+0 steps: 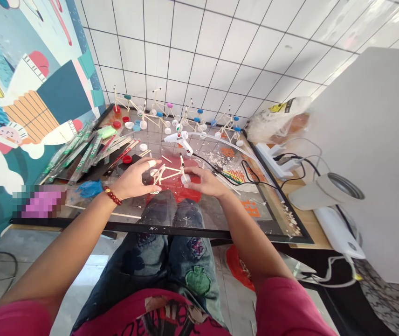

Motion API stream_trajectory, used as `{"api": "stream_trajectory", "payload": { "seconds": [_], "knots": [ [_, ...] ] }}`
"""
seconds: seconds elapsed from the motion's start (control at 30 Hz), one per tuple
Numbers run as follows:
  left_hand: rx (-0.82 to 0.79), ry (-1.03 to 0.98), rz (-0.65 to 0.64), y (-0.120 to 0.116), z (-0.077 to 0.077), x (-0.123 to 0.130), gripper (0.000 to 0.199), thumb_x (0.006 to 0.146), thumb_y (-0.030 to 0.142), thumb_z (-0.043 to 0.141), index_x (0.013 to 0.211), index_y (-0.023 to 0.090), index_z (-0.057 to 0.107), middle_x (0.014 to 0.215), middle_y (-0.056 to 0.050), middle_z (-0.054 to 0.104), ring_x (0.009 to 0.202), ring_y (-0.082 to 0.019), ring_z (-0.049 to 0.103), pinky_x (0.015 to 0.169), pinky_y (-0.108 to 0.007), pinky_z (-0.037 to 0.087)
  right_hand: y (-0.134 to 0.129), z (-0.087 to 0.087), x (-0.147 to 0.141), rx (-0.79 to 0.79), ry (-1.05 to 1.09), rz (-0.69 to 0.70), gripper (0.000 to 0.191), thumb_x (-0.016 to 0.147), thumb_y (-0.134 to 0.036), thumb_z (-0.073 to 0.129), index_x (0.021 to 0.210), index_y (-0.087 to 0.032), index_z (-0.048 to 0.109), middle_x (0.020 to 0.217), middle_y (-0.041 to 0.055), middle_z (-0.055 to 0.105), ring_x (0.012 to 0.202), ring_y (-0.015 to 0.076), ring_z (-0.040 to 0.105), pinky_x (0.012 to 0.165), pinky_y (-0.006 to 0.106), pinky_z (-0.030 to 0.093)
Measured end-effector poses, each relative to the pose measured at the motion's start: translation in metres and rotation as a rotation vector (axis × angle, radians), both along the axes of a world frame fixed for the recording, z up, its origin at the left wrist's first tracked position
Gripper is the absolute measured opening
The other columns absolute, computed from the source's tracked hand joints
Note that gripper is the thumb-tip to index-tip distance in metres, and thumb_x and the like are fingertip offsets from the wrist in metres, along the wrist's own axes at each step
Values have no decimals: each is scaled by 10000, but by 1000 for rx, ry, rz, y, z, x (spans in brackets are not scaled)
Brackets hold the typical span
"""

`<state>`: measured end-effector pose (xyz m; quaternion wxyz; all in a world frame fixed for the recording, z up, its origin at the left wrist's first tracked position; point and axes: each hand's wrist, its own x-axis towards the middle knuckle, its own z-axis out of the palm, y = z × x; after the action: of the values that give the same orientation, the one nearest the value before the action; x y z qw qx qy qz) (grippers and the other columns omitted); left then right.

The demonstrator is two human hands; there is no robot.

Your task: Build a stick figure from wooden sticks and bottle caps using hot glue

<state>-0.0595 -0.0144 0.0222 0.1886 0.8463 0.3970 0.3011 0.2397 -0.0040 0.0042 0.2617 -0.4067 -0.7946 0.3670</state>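
A small model bicycle (170, 174) of pale wooden sticks, with white bottle caps as wheels, is between my hands above the glass tabletop. My left hand (134, 178), with a red bead bracelet at the wrist, has its thumb and fingers around the model's left end. The fingers of my right hand (204, 181) are closed on the white cap (185, 179) at the right end, below an upright stick with a dark tip. Just beyond the model lies a white glue gun (182, 141), its black cord trailing right.
Several finished stick bicycles (159, 114) line the back of the glass table (122, 215). Packaged sticks (80, 149) and loose caps lie left. Wood scraps (216, 158), a power strip (272, 161), a plastic bag (278, 120) and a grey-white lamp head (325, 191) are on the right.
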Motion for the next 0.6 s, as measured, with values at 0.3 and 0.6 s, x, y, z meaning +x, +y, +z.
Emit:
{"api": "stream_trajectory", "payload": {
  "seconds": [0.3,0.6],
  "knots": [
    [-121,93,4,0,2,1,853,674,370,841,1439,168,523,1466,-130,548,1370,-305,529,1183,-412,420,1,-2,-2,56,1,-40,635,703,-302,835,1290,-162,637,1301,113,689,1204,262,644,1100,435,465],
    [-163,134,-14,2,-1,-1,900,672,390,836,1475,181,487,1499,-135,529,1393,-320,510,1200,-431,397,-1,0,-2,24,-19,-27,534,768,-330,769,1262,-158,659,1246,101,712,1141,248,662,1069,425,471]
  ]
}}
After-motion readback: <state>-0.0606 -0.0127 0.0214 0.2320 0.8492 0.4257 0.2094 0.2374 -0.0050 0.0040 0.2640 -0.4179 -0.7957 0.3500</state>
